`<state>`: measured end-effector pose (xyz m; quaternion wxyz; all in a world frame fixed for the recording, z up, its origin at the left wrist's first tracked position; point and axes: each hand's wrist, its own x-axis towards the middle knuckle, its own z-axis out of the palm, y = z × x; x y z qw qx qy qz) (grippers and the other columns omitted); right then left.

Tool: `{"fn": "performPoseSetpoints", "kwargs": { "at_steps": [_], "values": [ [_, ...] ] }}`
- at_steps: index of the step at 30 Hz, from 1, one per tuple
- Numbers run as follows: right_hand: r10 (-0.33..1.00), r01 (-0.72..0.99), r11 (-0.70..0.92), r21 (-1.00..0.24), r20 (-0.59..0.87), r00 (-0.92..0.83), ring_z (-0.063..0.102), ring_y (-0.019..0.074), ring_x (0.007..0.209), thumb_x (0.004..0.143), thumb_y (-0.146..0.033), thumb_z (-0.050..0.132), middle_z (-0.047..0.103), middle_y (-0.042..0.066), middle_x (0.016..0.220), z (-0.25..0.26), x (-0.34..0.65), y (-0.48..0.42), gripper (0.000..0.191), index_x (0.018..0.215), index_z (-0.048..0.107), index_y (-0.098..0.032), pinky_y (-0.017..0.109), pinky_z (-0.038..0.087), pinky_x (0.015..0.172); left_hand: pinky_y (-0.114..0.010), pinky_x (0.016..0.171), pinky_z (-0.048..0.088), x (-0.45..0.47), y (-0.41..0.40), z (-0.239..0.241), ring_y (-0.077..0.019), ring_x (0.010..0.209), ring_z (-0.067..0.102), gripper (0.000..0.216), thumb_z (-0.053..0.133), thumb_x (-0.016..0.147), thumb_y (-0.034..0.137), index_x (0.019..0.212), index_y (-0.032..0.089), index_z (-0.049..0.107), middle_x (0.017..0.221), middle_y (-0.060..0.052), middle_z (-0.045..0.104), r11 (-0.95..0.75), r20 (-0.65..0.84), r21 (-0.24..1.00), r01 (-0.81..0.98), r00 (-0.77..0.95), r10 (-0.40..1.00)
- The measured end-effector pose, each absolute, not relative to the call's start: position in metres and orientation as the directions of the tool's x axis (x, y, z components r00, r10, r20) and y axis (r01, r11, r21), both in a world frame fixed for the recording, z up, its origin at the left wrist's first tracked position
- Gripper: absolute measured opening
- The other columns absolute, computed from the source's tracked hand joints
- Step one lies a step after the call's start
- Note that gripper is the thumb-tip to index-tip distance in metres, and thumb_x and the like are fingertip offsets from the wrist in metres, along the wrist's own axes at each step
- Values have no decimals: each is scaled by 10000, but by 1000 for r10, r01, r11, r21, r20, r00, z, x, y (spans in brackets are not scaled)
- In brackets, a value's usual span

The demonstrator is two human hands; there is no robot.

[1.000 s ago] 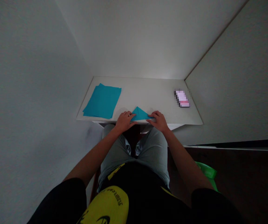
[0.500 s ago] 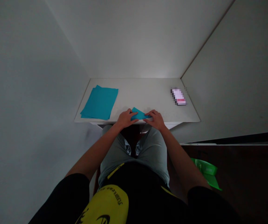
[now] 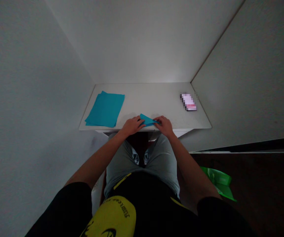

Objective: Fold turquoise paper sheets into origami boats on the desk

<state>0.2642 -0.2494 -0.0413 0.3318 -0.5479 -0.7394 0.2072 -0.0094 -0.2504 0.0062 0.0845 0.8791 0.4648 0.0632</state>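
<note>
A folded piece of blue paper [image 3: 147, 119] lies at the front edge of the white table, pointed at the top and narrowing toward the right. My left hand [image 3: 133, 125] grips its left end, thumb below and fingers on top. At the right tip, my right hand [image 3: 164, 125] pinches the paper between thumb and fingers, and a folded layer there looks slightly raised. My fingers cover both ends of the paper.
Several sheets of blue paper [image 3: 105, 109] lie in a loose stack on the table's left side. A phone [image 3: 188, 101], blurred out, rests at the right. Walls border the white table [image 3: 144, 92]. A green plastic object [image 3: 219, 181] is on the dark floor.
The right part of the paper's upper layer now stands off the lower one, showing a slit. My left thumb has drawn up closer to the fingers; my right thumb has moved up to the tip.
</note>
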Motion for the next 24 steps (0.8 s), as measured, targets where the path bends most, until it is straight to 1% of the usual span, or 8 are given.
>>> {"fn": "performPoseSetpoints", "kwargs": {
  "at_steps": [2, 4, 6, 8, 13, 18, 20, 24],
  "values": [
    [968, 580, 241, -778, 234, -89, 698, 234, 852, 998, -492, 702, 780, 66, 980, -39, 256, -247, 279, 1074, 798, -242, 393, 558, 828, -382, 944, 576, -5, -254, 9, -320, 1232, 692, 509, 612, 1084, 567, 1487, 260, 657, 1425, -162, 646, -552, 45, 199, 810, 556, 830],
    [973, 453, 213, -866, 228, -21, 690, 228, 848, 990, -532, 685, 782, 58, 977, -35, 245, -245, 315, 1068, 775, -240, 384, 566, 811, -381, 929, 586, 1, -256, 11, -329, 1238, 697, 582, 649, 1060, 573, 1547, 259, 602, 1488, -168, 614, -515, 61, 212, 831, 514, 855],
    [965, 359, 240, -902, 262, 14, 680, 226, 863, 984, -565, 678, 773, 53, 975, -28, 234, -244, 342, 1078, 759, -245, 381, 570, 816, -370, 889, 593, 6, -257, 13, -310, 1179, 728, 567, 606, 1088, 527, 1592, 271, 560, 1513, -156, 602, -457, 74, 248, 854, 454, 888],
    [952, 329, 279, -902, 304, 26, 670, 225, 882, 992, -579, 666, 758, 51, 966, -20, 225, -242, 347, 1078, 746, -252, 385, 570, 841, -368, 868, 596, 9, -256, 13, -291, 1121, 753, 544, 541, 1120, 487, 1625, 284, 528, 1528, -145, 597, -423, 77, 290, 858, 420, 904],
    [952, 334, 293, -896, 305, -16, 664, 217, 872, 1012, -545, 641, 751, 55, 979, -11, 218, -235, 301, 1057, 714, -256, 387, 568, 845, -404, 897, 610, 10, -252, 10, -337, 1161, 758, 677, 612, 1072, 590, 1641, 240, 504, 1577, -173, 561, -387, 27, 317, 866, 400, 916],
    [958, 407, 242, -881, 283, 43, 641, 213, 836, 996, -567, 639, 728, 59, 977, -29, 236, -232, 346, 1127, 680, -249, 378, 566, 799, -428, 953, 615, 10, -247, 4, -372, 1222, 743, 824, 781, 953, 628, 1628, 240, 510, 1663, -185, 485, -363, 17, 334, 870, 379, 925],
    [964, 437, 215, -873, 261, 45, 634, 214, 818, 989, -595, 640, 727, 67, 994, -37, 246, -232, 385, 1141, 677, -243, 381, 569, 784, -433, 968, 617, 10, -243, -1, -368, 1226, 743, 788, 792, 953, 599, 1605, 239, 534, 1662, -182, 495, -349, 14, 339, 873, 367, 930],
    [963, 481, 217, -850, 267, 36, 628, 214, 802, 984, -616, 645, 714, 79, 1035, -49, 260, -231, 438, 1187, 676, -229, 395, 581, 784, -427, 1027, 609, 7, -237, -8, -343, 1277, 727, 617, 719, 1022, 536, 1541, 225, 602, 1621, -168, 562, -372, 24, 353, 858, 390, 921]
  ]
}}
